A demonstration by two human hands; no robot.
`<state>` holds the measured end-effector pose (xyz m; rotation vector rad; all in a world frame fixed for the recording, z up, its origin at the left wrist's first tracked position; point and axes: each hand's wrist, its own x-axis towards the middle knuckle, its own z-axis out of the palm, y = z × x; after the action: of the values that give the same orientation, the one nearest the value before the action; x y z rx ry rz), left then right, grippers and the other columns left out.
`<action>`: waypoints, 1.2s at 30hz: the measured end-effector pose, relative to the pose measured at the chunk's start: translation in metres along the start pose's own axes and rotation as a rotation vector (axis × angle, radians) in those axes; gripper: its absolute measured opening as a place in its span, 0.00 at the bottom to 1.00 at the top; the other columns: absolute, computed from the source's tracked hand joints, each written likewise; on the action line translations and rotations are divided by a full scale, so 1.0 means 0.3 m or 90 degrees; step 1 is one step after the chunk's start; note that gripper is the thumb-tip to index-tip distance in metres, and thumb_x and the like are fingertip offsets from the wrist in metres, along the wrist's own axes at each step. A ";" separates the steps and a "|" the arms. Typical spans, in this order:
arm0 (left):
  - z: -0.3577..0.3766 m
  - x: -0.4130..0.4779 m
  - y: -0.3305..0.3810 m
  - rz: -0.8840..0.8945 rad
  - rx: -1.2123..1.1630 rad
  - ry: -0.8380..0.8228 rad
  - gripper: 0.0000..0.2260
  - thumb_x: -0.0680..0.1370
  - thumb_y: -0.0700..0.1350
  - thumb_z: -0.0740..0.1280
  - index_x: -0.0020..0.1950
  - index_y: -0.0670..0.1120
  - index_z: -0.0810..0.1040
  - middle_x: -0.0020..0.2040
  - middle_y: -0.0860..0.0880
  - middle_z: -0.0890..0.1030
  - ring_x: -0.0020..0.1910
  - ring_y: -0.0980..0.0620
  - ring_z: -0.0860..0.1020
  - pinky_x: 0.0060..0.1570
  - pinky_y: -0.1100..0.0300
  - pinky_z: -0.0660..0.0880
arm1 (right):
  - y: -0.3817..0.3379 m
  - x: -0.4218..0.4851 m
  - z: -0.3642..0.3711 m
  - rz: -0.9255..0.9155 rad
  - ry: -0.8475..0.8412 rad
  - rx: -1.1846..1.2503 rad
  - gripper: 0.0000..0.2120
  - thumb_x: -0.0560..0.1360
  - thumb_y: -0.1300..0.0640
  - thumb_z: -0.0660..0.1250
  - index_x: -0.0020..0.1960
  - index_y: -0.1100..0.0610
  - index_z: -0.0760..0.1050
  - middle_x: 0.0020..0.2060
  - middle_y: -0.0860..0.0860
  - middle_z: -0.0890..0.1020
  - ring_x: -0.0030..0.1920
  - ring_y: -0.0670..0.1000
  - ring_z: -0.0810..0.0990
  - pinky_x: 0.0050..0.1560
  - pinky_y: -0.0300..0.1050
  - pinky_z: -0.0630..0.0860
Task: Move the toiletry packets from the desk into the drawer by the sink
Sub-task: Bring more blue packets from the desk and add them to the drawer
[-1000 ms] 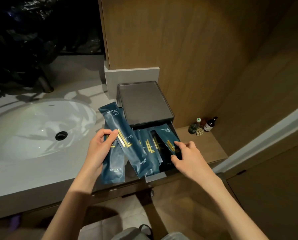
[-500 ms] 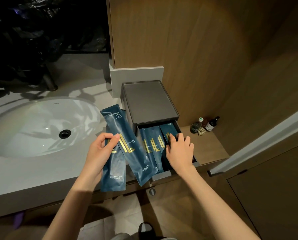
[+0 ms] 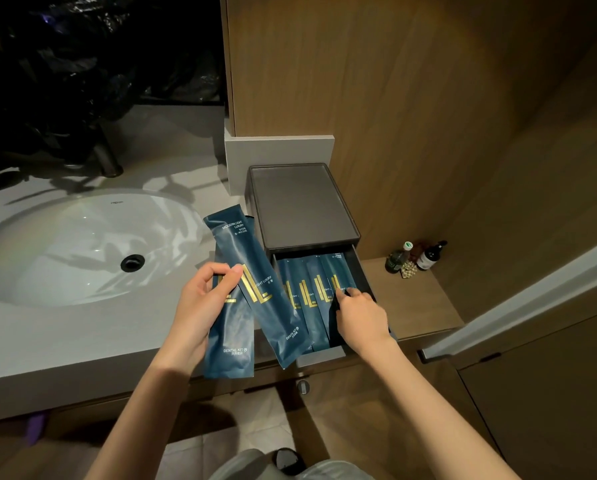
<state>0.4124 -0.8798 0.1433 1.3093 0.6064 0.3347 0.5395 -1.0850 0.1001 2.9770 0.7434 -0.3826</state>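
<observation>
Wood panelling backs a pale worktop (image 3: 65,341) with a white sink (image 3: 65,247) and a small grey drawer box (image 3: 300,206). Left hand (image 3: 200,306) pinches two blue packets (image 3: 252,282) between thumb and fingers (image 3: 217,271), fanned just left of the open drawer (image 3: 361,271). Right hand (image 3: 359,317) reaches into it, fingertips pressed together on the rightmost of the packets in the drawer (image 3: 307,299).

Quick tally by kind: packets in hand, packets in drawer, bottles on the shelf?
Blue packets in left hand: 2
Blue packets in drawer: at least 3; overlap hides any more
Small bottles on wooden shelf: 2 clear; possibly another between them
Total: 7 countable
</observation>
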 end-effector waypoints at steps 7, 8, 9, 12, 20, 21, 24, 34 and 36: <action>0.037 -0.002 -0.013 -0.002 0.002 0.002 0.06 0.73 0.52 0.71 0.39 0.52 0.79 0.53 0.42 0.82 0.62 0.42 0.76 0.67 0.42 0.68 | 0.009 -0.004 -0.014 -0.009 -0.053 0.069 0.24 0.79 0.58 0.60 0.74 0.59 0.61 0.69 0.59 0.62 0.64 0.62 0.69 0.61 0.49 0.73; 0.039 -0.003 -0.013 -0.001 0.007 0.004 0.06 0.72 0.53 0.71 0.39 0.52 0.79 0.53 0.41 0.82 0.61 0.42 0.76 0.67 0.42 0.69 | 0.009 -0.003 -0.013 -0.009 -0.054 0.079 0.24 0.79 0.58 0.60 0.74 0.60 0.62 0.68 0.60 0.62 0.63 0.62 0.70 0.61 0.49 0.73; 0.042 -0.004 -0.014 0.000 0.010 0.006 0.06 0.72 0.53 0.71 0.40 0.52 0.79 0.53 0.41 0.82 0.61 0.41 0.77 0.67 0.42 0.69 | 0.011 -0.003 -0.012 -0.009 -0.054 0.088 0.24 0.79 0.58 0.60 0.74 0.60 0.61 0.68 0.59 0.62 0.62 0.61 0.72 0.60 0.49 0.73; 0.052 -0.007 -0.013 0.001 0.017 0.005 0.07 0.72 0.54 0.71 0.40 0.52 0.79 0.53 0.42 0.82 0.61 0.42 0.77 0.67 0.43 0.69 | 0.016 -0.004 -0.011 -0.018 -0.058 0.109 0.26 0.79 0.58 0.60 0.75 0.58 0.60 0.67 0.60 0.62 0.58 0.61 0.75 0.60 0.49 0.74; 0.067 0.001 -0.019 -0.012 0.022 0.027 0.07 0.73 0.52 0.71 0.40 0.50 0.79 0.53 0.42 0.82 0.61 0.42 0.77 0.66 0.43 0.70 | 0.043 -0.019 -0.004 -0.061 -0.022 0.144 0.25 0.79 0.53 0.61 0.75 0.51 0.61 0.64 0.56 0.65 0.59 0.57 0.75 0.59 0.50 0.75; 0.071 0.001 -0.019 -0.015 0.022 0.029 0.06 0.73 0.52 0.71 0.40 0.51 0.79 0.52 0.42 0.82 0.60 0.41 0.77 0.65 0.44 0.71 | 0.046 -0.021 0.000 -0.065 -0.029 0.138 0.25 0.79 0.53 0.61 0.75 0.51 0.61 0.64 0.56 0.65 0.60 0.57 0.74 0.59 0.51 0.75; 0.084 0.004 -0.019 -0.022 0.025 0.029 0.06 0.73 0.52 0.71 0.40 0.51 0.79 0.52 0.42 0.82 0.59 0.42 0.78 0.63 0.45 0.72 | 0.051 -0.019 0.009 -0.072 -0.047 0.129 0.27 0.79 0.54 0.61 0.76 0.49 0.59 0.65 0.57 0.65 0.61 0.57 0.73 0.59 0.52 0.75; 0.135 0.019 -0.014 -0.029 0.058 0.020 0.07 0.74 0.52 0.71 0.39 0.51 0.79 0.50 0.46 0.82 0.62 0.44 0.76 0.66 0.47 0.69 | 0.035 -0.028 -0.121 -0.132 0.031 0.456 0.15 0.79 0.48 0.61 0.65 0.46 0.75 0.52 0.42 0.80 0.48 0.36 0.78 0.48 0.32 0.72; 0.152 0.016 -0.012 -0.023 0.049 0.016 0.06 0.74 0.51 0.71 0.39 0.51 0.79 0.51 0.44 0.82 0.61 0.43 0.76 0.66 0.45 0.70 | 0.010 -0.044 -0.163 -0.137 0.000 0.611 0.11 0.77 0.46 0.64 0.56 0.45 0.79 0.42 0.37 0.81 0.39 0.32 0.77 0.45 0.30 0.72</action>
<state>0.4426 -0.9142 0.1451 1.3678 0.6684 0.3016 0.5407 -1.0885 0.1508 3.7449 1.1415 -0.9972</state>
